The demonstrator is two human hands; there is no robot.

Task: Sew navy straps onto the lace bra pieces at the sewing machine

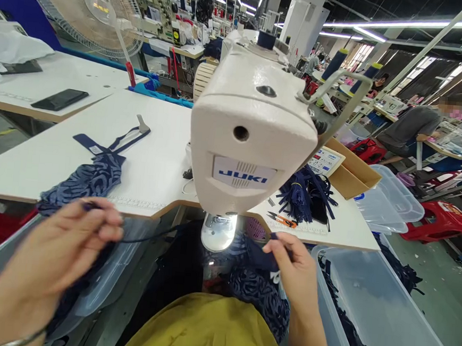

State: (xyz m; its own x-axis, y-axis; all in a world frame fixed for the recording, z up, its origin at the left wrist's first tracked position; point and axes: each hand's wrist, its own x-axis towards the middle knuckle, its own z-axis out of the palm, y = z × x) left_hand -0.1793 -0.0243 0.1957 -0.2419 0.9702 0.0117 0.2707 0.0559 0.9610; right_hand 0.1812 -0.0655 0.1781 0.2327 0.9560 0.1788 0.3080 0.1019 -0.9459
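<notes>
1. Left hand [76,235], raised with fingers curled, pinches one dark strap [149,238].
2. Right hand [294,260], well apart from it, forearm aslant, thumb and fingers closed on one patterned garment [261,291] that hangs below one sewing machine [259,116].
3. Tabletop [160,154]: a second patterned garment [84,181], one bundle of straps [301,197], one pair of snips [285,220] (blades, I notice, toward the machine).
</notes>
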